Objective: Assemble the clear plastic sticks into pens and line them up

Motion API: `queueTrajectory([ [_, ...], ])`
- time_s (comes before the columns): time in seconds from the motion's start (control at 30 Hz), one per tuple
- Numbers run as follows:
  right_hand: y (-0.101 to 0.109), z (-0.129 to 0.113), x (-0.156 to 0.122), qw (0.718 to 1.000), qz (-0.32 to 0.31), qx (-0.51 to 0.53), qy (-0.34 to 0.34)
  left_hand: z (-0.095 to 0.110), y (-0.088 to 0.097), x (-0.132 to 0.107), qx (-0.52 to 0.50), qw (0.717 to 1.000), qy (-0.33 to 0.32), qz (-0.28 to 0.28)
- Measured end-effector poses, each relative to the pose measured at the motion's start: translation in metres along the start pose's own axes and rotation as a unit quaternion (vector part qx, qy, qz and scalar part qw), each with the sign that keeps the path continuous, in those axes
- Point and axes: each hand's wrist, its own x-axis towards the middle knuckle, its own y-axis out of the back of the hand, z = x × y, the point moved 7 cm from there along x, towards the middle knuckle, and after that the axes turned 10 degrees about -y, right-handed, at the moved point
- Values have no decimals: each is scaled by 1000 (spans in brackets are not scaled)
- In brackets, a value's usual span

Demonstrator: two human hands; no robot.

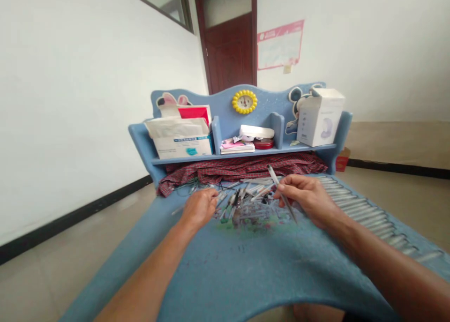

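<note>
A pen [270, 172] with a clear barrel and a dark top end is pinched between the thumb and fingers of my right hand [304, 193]. It tilts, its upper end leaning left and its lower end pointing down to the right. Left of the pile of pen parts [239, 202], my left hand [201, 207] is closed, its fingertips by some clear tubes. A thin, pale pointed piece shows on the far side of this hand; what the fingers hold is not clear. Along the right edge of the blue desk [246, 275] lies a row of clear pens [365, 214].
Bunched plaid cloth [242, 167] lies behind the pile, under the raised shelf [218, 156]. On the shelf stand a mask box [184, 141], some notepads [237, 147], a red round tin [263, 144] and a tall white box [319, 118]. The desk's front edge curves inward.
</note>
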Motion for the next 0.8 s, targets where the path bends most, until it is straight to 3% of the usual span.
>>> queueTrajectory([
  [0.1,-15,6,14,1000,8,23,1,6,-8,-1,-5,999,-33,-8],
  [0.27,-37,28,31,998,-6,60,-30,36,-30,2,-6,989,-146,-17],
  [0.43,-43,46,33,996,-25,72,-54,40,-47,4,28,990,-124,-66],
  [0.57,-38,50,32,995,-19,80,-54,37,-44,7,15,992,-120,-42],
  [0.63,-36,48,31,995,-19,91,-46,33,-38,9,-32,995,-97,-3],
  [0.7,-37,46,30,994,-26,102,-34,25,-33,9,-137,989,-28,39],
  [0.73,-38,44,29,993,-32,107,-27,20,-33,8,-209,976,25,57],
  [0.8,-41,41,27,992,-45,113,-12,11,-37,2,-366,917,141,73],
])
